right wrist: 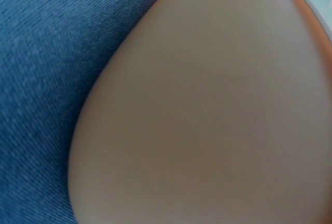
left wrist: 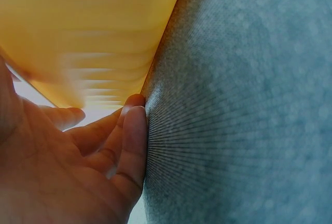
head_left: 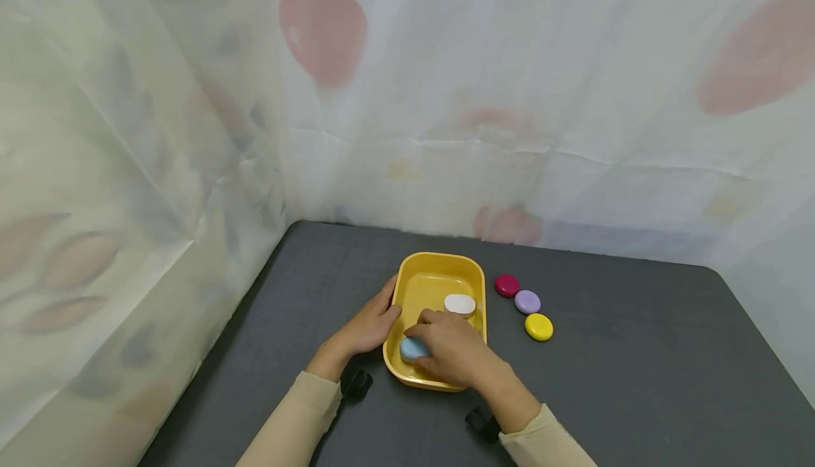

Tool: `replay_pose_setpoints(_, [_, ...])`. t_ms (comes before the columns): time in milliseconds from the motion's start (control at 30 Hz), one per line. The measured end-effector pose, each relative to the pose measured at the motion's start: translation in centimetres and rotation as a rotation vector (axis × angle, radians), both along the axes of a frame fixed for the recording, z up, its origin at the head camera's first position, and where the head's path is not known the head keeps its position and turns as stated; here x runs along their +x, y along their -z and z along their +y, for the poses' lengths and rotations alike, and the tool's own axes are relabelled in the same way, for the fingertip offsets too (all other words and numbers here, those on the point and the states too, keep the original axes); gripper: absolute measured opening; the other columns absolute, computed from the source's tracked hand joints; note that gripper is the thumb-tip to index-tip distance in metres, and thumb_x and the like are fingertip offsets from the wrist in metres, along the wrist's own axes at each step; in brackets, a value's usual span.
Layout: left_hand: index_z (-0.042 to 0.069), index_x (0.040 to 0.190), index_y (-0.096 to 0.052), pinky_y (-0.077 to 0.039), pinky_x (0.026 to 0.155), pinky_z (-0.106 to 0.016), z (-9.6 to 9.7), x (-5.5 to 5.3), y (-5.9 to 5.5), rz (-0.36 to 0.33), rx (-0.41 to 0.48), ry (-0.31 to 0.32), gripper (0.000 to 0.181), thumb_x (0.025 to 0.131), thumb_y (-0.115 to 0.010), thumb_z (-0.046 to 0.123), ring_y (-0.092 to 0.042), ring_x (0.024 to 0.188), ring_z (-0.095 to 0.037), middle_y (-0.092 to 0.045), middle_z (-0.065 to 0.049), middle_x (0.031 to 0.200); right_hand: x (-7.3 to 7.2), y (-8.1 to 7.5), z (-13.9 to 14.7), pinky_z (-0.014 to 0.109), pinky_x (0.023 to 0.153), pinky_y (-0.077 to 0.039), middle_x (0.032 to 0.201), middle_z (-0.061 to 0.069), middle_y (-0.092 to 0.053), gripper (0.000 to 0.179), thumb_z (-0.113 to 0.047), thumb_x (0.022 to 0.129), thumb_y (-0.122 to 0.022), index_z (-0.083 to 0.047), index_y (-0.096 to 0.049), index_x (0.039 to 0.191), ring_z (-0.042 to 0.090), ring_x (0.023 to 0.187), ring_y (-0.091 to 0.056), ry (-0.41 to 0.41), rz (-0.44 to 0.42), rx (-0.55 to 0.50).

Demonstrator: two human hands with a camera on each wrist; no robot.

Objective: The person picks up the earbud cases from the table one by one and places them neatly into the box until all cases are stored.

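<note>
A yellow rectangular tray (head_left: pixel 439 269) with rounded corners lies on the dark table. My left hand (head_left: pixel 369 325) holds its left wall, thumb at the rim; in the left wrist view the fingers of that hand (left wrist: pixel 104 146) lie along the tray's outer side (left wrist: pixel 104 16). My right hand (head_left: pixel 455 347) reaches down inside the tray and grips a light blue rounded disc (head_left: pixel 414 349) near the front left corner. Behind that hand a white disc (head_left: pixel 460 303) sits in the tray. The tray's outer wall (right wrist: pixel 207 105) fills most of the right wrist view, with the right fingers out of sight.
Right of the tray, a dark red disc (head_left: pixel 507 285), a lilac disc (head_left: pixel 527 302) and a yellow disc (head_left: pixel 539 327) lie in a slanting row on the table (head_left: pixel 624 354). A printed curtain (head_left: pixel 446 99) hangs behind and to the left.
</note>
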State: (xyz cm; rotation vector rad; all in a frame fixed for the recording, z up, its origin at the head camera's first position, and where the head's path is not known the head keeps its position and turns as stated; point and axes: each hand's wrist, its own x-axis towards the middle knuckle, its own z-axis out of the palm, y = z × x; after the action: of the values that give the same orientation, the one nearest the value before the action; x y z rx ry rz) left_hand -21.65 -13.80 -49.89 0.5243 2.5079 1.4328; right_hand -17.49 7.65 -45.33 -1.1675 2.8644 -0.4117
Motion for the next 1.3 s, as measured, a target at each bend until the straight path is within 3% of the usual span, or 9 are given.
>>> replay_pose_setpoints(900, [0.023,0.169,-0.007,-0.028,0.122,-0.055,0.03,0.14,-0.17,0.015,-0.001,0.009,0.065,0.111,-0.036,0.016,-0.025,0.158,-0.027,-0.019,-0.006,0.174,-0.21,0.55,-0.73,0.035,0.086,-0.047,0.108,-0.006,-0.066,0.038,-0.041,0.089,-0.081,-0.026,-0.076,0.123,0.013,0.096,-0.063,0.005,0.028,0.088])
replay_pose_setpoints(1300, [0.022,0.169,-0.008,-0.028,0.123,-0.054,0.13,0.26,-0.35,0.008,-0.007,0.003,0.065,0.111,-0.036,0.016,-0.025,0.158,-0.026,-0.019,-0.006,0.174,-0.18,0.38,-0.76,0.04,0.091,-0.048,0.111,-0.005,-0.066,0.04,-0.04,0.089,-0.081,-0.025,-0.075,0.125,0.012,0.098,-0.064,0.011,-0.013,0.091])
